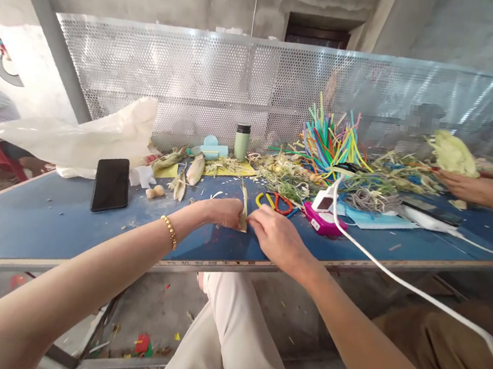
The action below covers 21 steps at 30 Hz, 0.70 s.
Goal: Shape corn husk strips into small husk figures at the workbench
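Observation:
A narrow strip of pale corn husk [245, 204] stands upright at the front of the blue table. My left hand [227, 212], wearing a gold bead bracelet [170, 232], is closed around it from the left. Just to the right of the strip is my right hand [276, 237], its fingers pinched together. Whatever lies between those fingertips is hidden. Behind my right hand lie scissors [282, 204] with red handles and a yellow-handled tool [265, 199]. Several husk pieces [195, 169] rest farther back on the left.
A black phone [111, 185] and a plastic bag [98, 135] occupy the left. A green bottle [241, 143] and colourful pipe cleaners [332, 138] stand at the back. The white cable [381, 264] crosses the table's right edge. Another person's hands [477, 187] hold leafy husk [454, 152].

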Motion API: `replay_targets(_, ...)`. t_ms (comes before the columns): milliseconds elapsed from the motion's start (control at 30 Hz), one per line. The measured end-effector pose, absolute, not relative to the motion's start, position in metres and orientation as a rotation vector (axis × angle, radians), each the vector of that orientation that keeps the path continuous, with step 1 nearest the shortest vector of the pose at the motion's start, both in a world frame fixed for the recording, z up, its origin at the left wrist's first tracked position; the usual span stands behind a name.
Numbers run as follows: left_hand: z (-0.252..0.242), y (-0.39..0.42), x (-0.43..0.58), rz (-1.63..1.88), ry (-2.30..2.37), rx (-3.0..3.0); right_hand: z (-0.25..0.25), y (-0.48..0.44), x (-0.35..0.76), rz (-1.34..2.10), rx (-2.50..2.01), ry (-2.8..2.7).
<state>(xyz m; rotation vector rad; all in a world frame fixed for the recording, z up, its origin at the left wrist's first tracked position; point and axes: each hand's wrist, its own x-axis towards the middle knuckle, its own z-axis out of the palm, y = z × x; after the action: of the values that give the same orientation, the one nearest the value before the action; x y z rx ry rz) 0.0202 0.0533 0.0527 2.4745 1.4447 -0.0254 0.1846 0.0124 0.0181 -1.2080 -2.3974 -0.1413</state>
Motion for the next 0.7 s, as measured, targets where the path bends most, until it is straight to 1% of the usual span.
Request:
replay_targets(100,0.055,0.05,0.02,-0.033,1.488,2.459,0.018,-0.008,0.183,-0.396,-1.156,-2.536)
replay_targets(200,0.055,0.049,0.019,-0.011,1.487,2.434,0.017,-0.018,0.18,-0.518,-1.153,-2.577)
replay_targets(533,0.047,0.052,0.012,0.104,1.451,2.359,0.016,-0.017,0.177,-0.603,-1.148,-2.621)
replay_targets(700,0.037,0.053,0.002,0.188,1.425,2.387,0.018,-0.017,0.173,-0.619,-1.073,-2.661)
